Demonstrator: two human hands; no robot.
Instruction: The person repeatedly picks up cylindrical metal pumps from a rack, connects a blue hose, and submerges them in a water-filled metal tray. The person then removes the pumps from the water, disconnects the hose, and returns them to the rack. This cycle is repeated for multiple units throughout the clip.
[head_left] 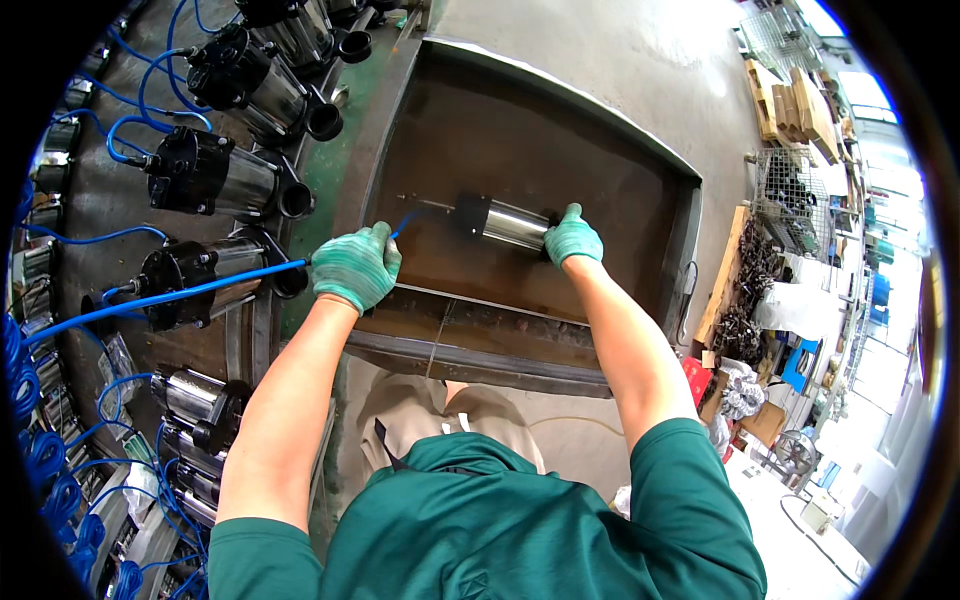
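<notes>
Both gloved hands are busy: left hand (355, 266) is closed around the blue cable (200, 288) at the tank rim, right hand (572, 238) wrapped over the end of the steel pump (505, 225) lying sideways in the rusty brown tank (640, 290). I'd say take the weight with the right and just guide the cable, don't yank, so it stays off the other pumps (215, 180) racked on the left.
</notes>
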